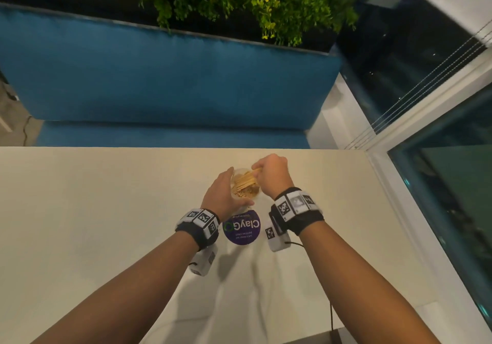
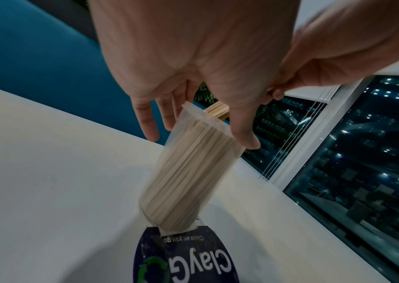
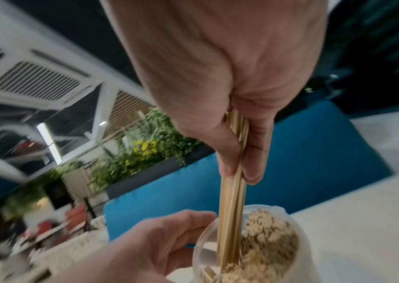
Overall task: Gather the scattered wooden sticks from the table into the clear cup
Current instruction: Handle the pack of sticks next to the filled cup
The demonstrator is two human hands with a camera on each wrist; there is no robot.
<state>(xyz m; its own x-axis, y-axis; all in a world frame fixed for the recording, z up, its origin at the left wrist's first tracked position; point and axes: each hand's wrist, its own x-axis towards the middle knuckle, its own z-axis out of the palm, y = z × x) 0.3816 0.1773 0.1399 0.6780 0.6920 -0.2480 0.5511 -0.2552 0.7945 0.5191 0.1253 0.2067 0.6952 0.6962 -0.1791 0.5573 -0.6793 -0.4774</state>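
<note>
A clear cup (image 1: 243, 188) (image 2: 188, 172) (image 3: 290, 226) packed with wooden sticks stands tilted on the white table (image 1: 106, 210). My left hand (image 1: 223, 194) (image 2: 193, 95) (image 3: 159, 239) grips the cup near its rim, thumb on one side and fingers on the other. My right hand (image 1: 271, 173) (image 3: 239, 153) pinches a small bundle of wooden sticks (image 3: 232, 201) (image 1: 255, 171) between thumb and fingers. The bundle's lower ends reach into the cup's mouth beside the sticks that fill it. No loose sticks show on the table.
A round dark-blue "ClayGo" sticker (image 1: 241, 227) (image 2: 186, 256) lies on the table just under the cup's base. A blue bench (image 1: 159, 77) and plants (image 1: 239, 2) stand beyond the far edge. A window frame (image 1: 399, 184) runs along the table's right side.
</note>
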